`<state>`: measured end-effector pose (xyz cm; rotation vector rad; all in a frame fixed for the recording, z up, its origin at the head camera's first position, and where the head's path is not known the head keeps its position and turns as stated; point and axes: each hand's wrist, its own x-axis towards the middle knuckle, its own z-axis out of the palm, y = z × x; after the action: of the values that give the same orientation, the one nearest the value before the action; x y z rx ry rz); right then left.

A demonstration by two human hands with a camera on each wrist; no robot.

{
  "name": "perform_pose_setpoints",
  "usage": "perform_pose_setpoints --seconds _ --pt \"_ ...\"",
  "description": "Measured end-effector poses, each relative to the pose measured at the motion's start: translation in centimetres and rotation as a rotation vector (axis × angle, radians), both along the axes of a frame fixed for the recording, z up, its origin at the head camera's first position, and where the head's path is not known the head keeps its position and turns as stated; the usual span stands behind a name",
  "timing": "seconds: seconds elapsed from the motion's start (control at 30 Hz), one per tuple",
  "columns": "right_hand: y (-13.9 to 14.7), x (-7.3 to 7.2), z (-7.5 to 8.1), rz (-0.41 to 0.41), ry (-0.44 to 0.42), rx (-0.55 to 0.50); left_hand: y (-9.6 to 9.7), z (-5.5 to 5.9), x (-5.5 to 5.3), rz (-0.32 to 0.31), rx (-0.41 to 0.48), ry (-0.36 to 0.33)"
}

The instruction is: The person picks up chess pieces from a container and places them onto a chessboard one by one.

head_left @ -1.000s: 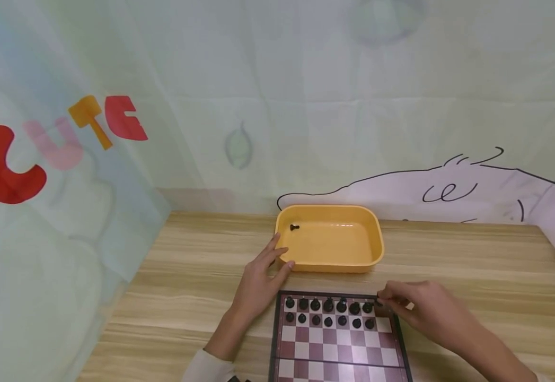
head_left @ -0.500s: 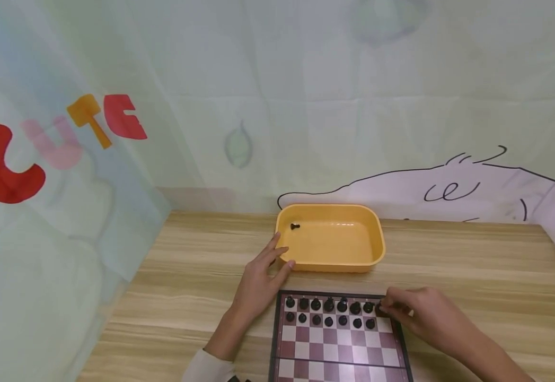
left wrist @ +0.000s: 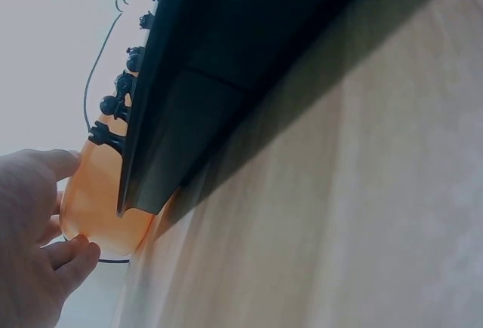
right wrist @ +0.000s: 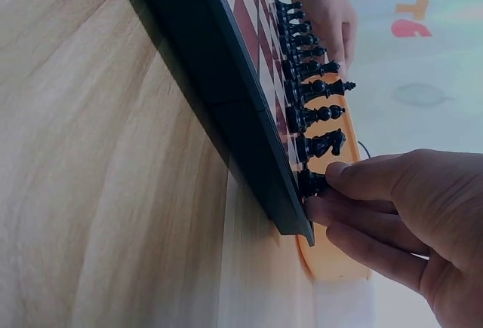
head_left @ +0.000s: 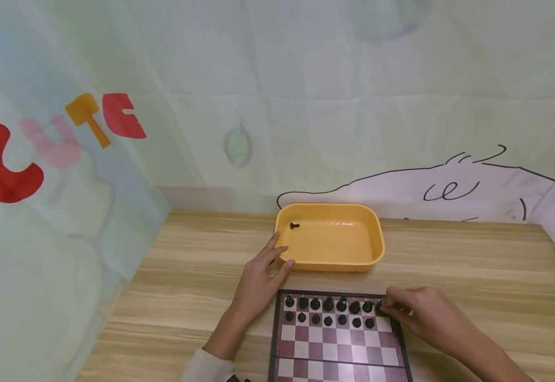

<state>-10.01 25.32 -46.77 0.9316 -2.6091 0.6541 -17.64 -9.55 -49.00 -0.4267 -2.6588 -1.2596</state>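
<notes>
The thumb and fingers of my right hand pinch a black chess piece at the far right corner of the chessboard. Its base is at the corner square, while its top is mostly hidden by the fingers. Beside it stands a black knight, in a back row of black pieces with a row of black pawns in front. My left hand rests with spread fingers on the left front corner of the yellow tray. Inside that tray lies one small black chess piece.
The board has a raised dark frame and a fold line across its middle. It lies on a wood-grain table, close in front of the tray. A printed cloth backdrop hangs behind the table and along its left side.
My right hand has shifted slightly right, and the black piece it pinches now shows at the corner square. The left hand stays where it was on the tray.
</notes>
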Motion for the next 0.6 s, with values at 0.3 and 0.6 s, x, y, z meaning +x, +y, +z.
perform_pose_setpoints --seconds 0.3,0.6 --pt "-0.33 0.08 -0.15 -0.114 0.09 0.056 -0.02 -0.07 0.02 -0.001 0.004 0.001" --pt "-0.37 0.19 -0.16 -0.131 0.09 0.069 -0.02 -0.1 -0.01 0.0 0.006 0.003"
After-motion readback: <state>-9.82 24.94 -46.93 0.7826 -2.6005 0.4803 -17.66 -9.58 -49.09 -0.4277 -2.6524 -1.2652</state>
